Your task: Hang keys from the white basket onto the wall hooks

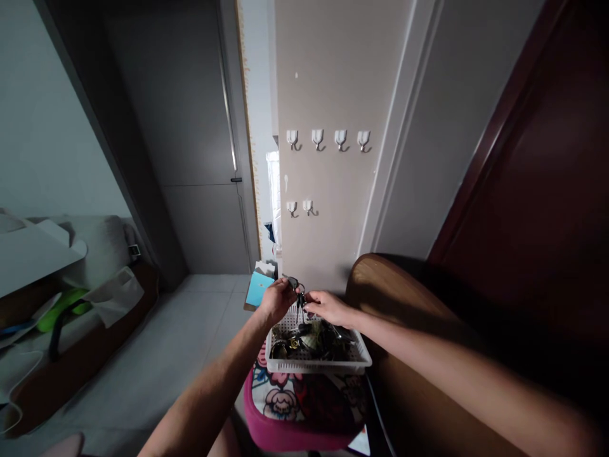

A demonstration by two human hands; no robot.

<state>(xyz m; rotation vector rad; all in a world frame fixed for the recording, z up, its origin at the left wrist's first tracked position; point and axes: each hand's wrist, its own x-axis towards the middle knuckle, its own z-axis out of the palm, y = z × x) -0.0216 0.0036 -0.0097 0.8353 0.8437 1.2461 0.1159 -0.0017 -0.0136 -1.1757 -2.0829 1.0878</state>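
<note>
My left hand [277, 301] is closed on a bunch of keys [301, 299], pinching a dark key head near the ring. From the right, my right hand [327, 308] reaches to the same bunch, its thumb and fingers closed at the hanging keys. Both hands are above a white plastic basket [318, 366] with perforated sides. Inside it lies a jumble of dark keys and small metal items [309, 339], too crowded to tell apart. The basket stands on a pink stool [276, 435] with a flower-patterned seat.
Several white adhesive hooks [340, 139] are fixed to the wall in two rows, with nothing hanging on them. A light-blue box [259, 289] stands left of my hands. A curved wooden piece [380, 285] is close on the right. Farther left is a cluttered sofa [90, 254].
</note>
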